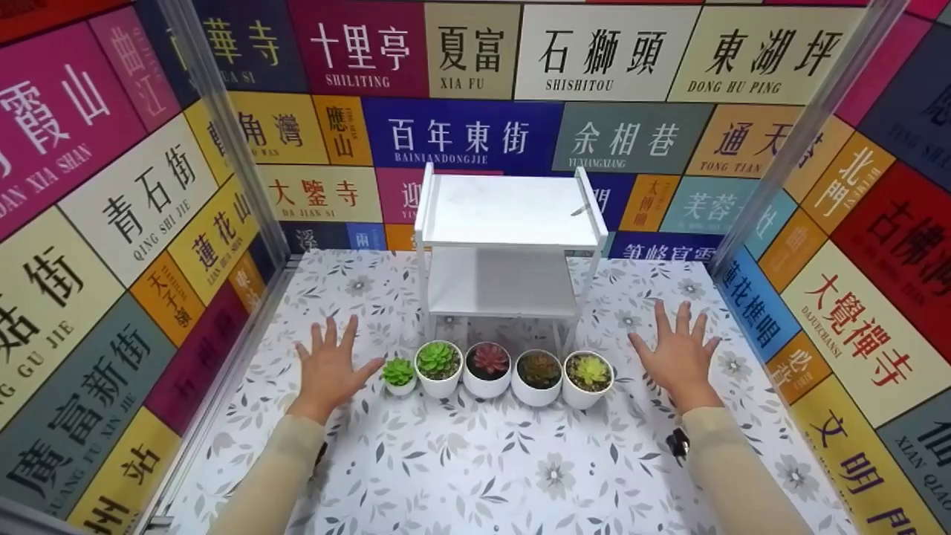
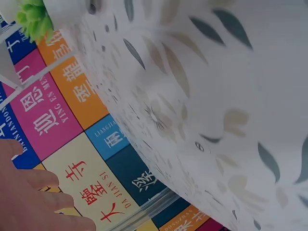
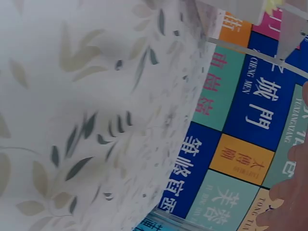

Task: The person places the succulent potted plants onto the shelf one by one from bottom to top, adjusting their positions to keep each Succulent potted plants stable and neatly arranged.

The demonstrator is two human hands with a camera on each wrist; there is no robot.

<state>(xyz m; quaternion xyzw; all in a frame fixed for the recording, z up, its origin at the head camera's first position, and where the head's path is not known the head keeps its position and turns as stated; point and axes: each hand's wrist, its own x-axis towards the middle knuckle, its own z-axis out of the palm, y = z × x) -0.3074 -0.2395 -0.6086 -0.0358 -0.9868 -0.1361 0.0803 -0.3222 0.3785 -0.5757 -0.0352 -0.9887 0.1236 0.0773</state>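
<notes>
five potted succulents (image 1: 487, 380) stood on the tabletop (image 1: 483, 461) in a row running left to right, before a white shelf (image 1: 513, 208). the left hand (image 1: 330, 369), splayed wide with nothing in it, was nearer, the smallest plant (image 1: 399, 373) just right of its thumb; the right hand (image 1: 677, 360), equally spread and empty, lay farther from the yellow-green plant (image 1: 588, 373).

the left hand (image 2: 31, 199) and right hand (image 3: 289, 195) are cut off by edges of their wrist views; the shelf (image 1: 513, 212) is partly hidden low down by pots (image 1: 487, 384).
</notes>
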